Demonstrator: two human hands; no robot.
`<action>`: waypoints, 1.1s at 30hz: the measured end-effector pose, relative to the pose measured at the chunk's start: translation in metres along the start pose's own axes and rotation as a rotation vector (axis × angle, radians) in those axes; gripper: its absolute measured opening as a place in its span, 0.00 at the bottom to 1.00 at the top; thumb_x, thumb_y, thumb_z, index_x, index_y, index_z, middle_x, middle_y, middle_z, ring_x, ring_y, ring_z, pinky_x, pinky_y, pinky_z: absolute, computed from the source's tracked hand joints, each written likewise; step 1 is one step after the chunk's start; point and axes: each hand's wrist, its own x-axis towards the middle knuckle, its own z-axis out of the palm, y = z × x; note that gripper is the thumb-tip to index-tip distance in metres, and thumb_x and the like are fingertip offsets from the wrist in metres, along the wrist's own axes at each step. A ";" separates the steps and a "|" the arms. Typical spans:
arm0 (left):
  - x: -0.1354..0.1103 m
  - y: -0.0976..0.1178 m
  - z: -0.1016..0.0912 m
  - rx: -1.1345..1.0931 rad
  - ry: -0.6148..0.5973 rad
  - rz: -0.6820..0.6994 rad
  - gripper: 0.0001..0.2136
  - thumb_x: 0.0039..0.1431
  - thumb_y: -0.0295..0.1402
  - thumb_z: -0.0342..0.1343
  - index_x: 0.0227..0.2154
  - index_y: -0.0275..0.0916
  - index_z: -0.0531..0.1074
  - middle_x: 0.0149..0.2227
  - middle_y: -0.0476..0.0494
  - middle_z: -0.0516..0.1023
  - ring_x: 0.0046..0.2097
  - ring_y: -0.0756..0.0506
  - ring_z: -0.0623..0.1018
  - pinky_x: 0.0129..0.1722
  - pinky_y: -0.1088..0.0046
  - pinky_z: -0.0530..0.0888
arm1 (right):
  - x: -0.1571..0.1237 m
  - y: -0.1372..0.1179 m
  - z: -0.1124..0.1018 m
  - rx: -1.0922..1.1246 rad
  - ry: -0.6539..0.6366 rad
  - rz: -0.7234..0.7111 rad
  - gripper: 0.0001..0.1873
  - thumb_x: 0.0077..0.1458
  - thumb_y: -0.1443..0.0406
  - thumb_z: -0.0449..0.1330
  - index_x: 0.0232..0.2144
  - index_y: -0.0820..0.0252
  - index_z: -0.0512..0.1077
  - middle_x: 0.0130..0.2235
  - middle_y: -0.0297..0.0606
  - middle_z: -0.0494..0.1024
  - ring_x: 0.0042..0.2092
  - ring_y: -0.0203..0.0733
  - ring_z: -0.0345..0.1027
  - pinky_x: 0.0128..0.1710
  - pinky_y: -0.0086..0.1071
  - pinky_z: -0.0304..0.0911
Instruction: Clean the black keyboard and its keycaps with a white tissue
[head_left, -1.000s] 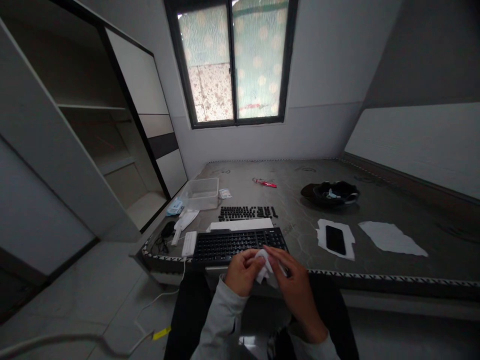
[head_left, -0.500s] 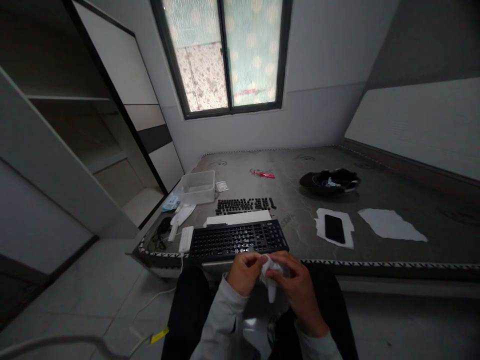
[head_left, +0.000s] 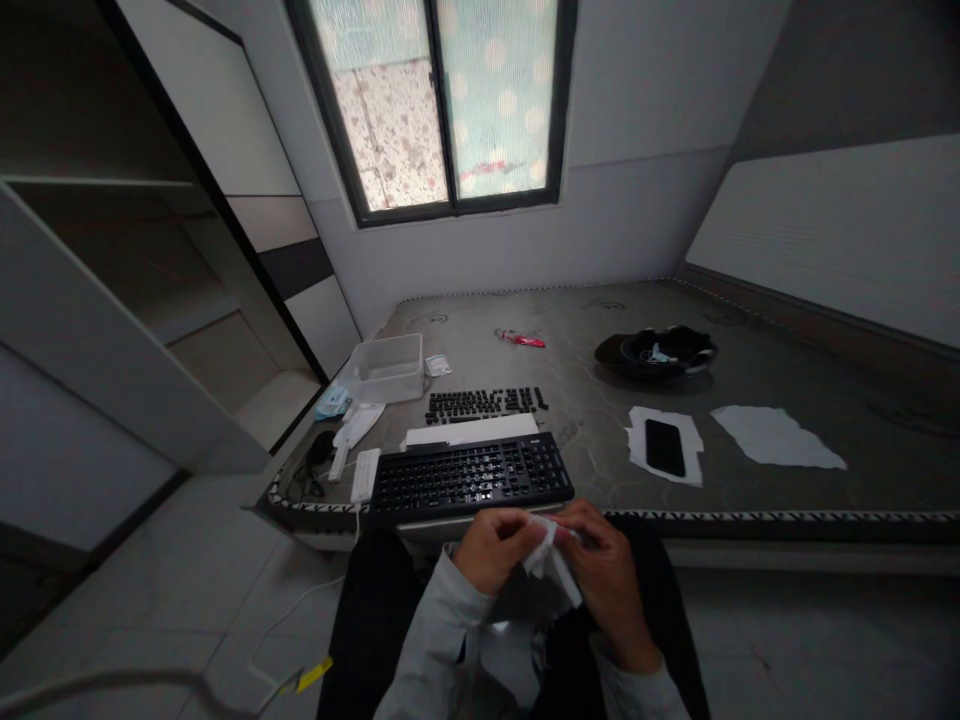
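Note:
Above my lap, in front of the bed's edge, both hands pinch a crumpled white tissue (head_left: 553, 562). My left hand (head_left: 491, 550) grips its left side between thumb and fingers. On the other side my right hand (head_left: 604, 560) is closed on it, and a loose end hangs down between the hands. Whether anything is wrapped inside the tissue cannot be seen. Just beyond the hands lies a black keyboard (head_left: 472, 476) with its keycaps off. Behind it are a white strip (head_left: 472, 431) and rows of loose black keycaps (head_left: 484, 403).
On the mattress (head_left: 570, 390) stand a clear plastic box (head_left: 386, 370) at left and a dark cap (head_left: 652, 353) at right. A phone (head_left: 664, 447) lies on white paper, beside another sheet (head_left: 780, 437). A white power strip (head_left: 365, 476) trails its cable to the floor. A red object (head_left: 530, 342) lies farther back.
The tissue has been turned and spread slightly, its loose end now slanting toward the right hand. Both hands stay on it. The camera view has shifted a little.

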 end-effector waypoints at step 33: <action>-0.002 -0.005 0.008 0.052 0.351 0.187 0.16 0.49 0.45 0.64 0.31 0.34 0.79 0.32 0.41 0.83 0.34 0.45 0.79 0.36 0.74 0.74 | -0.009 -0.013 0.016 -0.123 0.121 0.135 0.16 0.51 0.53 0.64 0.28 0.61 0.76 0.29 0.36 0.77 0.31 0.41 0.70 0.31 0.29 0.64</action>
